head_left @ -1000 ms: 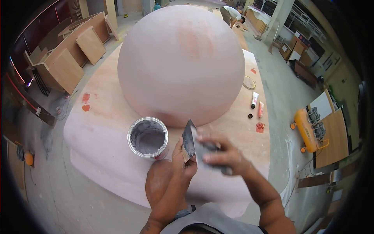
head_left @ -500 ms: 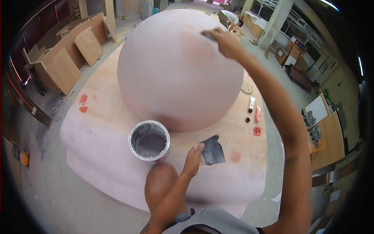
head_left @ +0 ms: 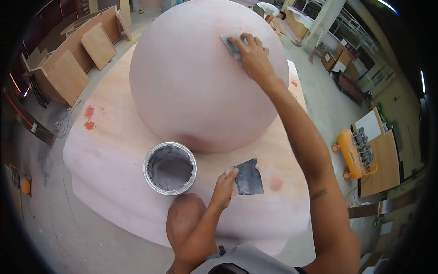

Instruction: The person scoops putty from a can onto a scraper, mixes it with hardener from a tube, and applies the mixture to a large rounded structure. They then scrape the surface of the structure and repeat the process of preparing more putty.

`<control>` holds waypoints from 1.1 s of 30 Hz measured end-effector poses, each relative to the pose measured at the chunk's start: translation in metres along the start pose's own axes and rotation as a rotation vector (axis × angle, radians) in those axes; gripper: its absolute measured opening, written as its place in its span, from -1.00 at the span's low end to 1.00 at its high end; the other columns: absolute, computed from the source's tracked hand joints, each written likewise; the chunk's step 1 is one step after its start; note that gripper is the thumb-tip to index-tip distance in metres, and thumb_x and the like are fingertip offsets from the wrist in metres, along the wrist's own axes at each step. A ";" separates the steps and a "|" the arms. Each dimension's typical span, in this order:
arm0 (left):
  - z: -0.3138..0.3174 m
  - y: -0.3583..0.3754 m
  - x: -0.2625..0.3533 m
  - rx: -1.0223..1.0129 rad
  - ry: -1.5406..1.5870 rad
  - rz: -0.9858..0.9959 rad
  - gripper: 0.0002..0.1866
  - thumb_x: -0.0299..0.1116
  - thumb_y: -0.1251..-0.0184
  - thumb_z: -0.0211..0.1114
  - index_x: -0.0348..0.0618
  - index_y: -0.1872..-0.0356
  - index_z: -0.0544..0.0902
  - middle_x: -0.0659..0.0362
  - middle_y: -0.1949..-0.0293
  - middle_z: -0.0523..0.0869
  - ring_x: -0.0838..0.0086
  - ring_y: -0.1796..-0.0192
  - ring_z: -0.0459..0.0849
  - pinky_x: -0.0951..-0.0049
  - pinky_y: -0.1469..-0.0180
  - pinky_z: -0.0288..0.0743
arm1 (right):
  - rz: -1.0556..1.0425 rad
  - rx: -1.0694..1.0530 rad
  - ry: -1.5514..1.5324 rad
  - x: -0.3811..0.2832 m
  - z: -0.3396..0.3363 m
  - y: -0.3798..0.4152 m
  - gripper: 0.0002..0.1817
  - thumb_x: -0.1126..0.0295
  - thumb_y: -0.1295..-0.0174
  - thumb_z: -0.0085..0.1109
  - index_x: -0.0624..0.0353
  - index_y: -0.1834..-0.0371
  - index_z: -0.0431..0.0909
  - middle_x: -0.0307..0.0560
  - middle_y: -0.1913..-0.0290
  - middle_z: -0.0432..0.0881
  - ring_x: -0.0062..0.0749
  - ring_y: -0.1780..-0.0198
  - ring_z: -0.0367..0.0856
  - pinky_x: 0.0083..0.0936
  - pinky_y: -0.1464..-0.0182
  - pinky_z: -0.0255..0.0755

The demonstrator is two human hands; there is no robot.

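Against the upper right of the pale dome [head_left: 196,86], the right hand [head_left: 255,55] is bending its spread fingers partly closed over a flat scraper [head_left: 230,47], whose blade is touching the curved surface. Lower down, the left hand [head_left: 222,189] is closing on the left side of a dark, flat plate [head_left: 249,177], thumb on top, and is holding it over the near part of the wooden base [head_left: 114,178]. Left of that hand, an open can [head_left: 193,170] is standing near the base's near edge, with grey paste [head_left: 172,172] lying inside; a bare knee [head_left: 186,212] is showing just below it. Right of the plate, a faint red patch [head_left: 275,184] is marking the base, while brighter red spots [head_left: 89,118] are showing by its left edge. Farther out, an orange compressor [head_left: 351,153] is standing on the floor [head_left: 319,107] to the right, and another person [head_left: 270,10] is bending down beyond the dome.
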State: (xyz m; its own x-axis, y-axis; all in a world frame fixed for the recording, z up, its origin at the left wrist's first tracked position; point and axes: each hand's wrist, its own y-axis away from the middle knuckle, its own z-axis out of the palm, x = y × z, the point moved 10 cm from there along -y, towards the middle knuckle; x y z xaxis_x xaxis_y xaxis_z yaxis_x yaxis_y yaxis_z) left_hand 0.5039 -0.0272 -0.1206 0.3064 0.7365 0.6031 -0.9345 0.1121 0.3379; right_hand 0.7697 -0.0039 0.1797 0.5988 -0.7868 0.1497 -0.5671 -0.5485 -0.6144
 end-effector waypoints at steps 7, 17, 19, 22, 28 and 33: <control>-0.006 0.002 -0.011 0.036 -0.029 0.006 -0.70 -0.14 -0.53 0.19 -0.19 0.03 0.59 0.31 0.18 0.60 0.63 0.16 0.56 0.56 0.07 0.45 | 0.036 0.032 -0.002 -0.018 -0.004 0.063 -0.37 0.60 -0.27 -0.02 -0.27 -0.39 0.40 0.10 -0.39 0.27 0.35 -0.39 0.23 0.23 -0.20 0.26; -0.006 0.020 0.039 0.120 0.457 0.221 -0.77 -0.21 -0.58 0.07 -0.11 0.01 0.58 0.23 0.23 0.72 0.51 0.25 0.73 0.44 0.27 0.64 | 0.128 -0.394 -0.651 -0.044 -0.048 0.169 -0.29 0.80 -0.12 -0.06 -0.10 -0.34 0.46 0.03 -0.24 0.51 0.02 -0.29 0.48 -0.18 -0.26 0.37; 0.008 0.033 0.057 -0.011 0.536 0.232 -0.75 -0.19 -0.59 0.06 -0.12 -0.02 0.55 0.21 0.21 0.71 0.49 0.28 0.72 0.45 0.37 0.61 | 0.105 -0.179 -0.967 -0.071 -0.097 0.201 -0.25 0.92 -0.06 -0.11 0.08 -0.35 0.41 0.04 -0.29 0.49 -0.08 -0.39 0.42 -0.25 -0.40 0.30; 0.042 0.059 0.072 -0.054 0.555 0.178 -0.74 -0.17 -0.59 0.06 -0.11 0.01 0.55 0.22 0.29 0.70 0.49 0.35 0.71 0.47 0.47 0.59 | -0.054 0.153 -1.404 -0.111 -0.138 0.248 -0.23 0.96 -0.02 -0.07 0.11 -0.35 0.38 0.21 -0.35 0.36 0.10 -0.40 0.36 -0.15 -0.46 0.21; 0.066 0.097 0.089 0.023 0.126 0.286 -0.61 -0.13 -0.57 0.05 -0.30 -0.09 0.47 0.04 0.15 0.67 0.34 0.32 0.74 0.33 0.49 0.63 | 0.551 -0.142 -1.253 -0.054 -0.106 0.305 -0.41 0.82 -0.23 -0.07 0.11 -0.33 0.35 0.13 -0.30 0.38 -0.11 -0.41 0.36 -0.20 -0.44 0.24; 0.064 0.091 0.096 0.054 0.074 0.467 -0.63 -0.14 -0.59 0.04 -0.30 -0.05 0.49 0.04 0.17 0.68 0.34 0.30 0.73 0.38 0.45 0.62 | 1.184 0.394 -1.846 -0.043 -0.147 0.363 -0.60 0.57 -0.36 0.04 0.28 -0.26 0.35 -0.01 -0.05 0.57 -0.29 -0.05 0.65 -0.39 -0.06 0.59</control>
State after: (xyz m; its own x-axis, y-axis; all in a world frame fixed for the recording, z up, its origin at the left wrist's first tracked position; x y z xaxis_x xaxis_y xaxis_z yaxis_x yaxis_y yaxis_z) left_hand 0.4595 0.0107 0.0142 -0.1596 0.7456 0.6470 -0.9577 -0.2758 0.0816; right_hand 0.4548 -0.2105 0.0645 0.0166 0.5680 -0.8229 -0.9957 0.0845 0.0382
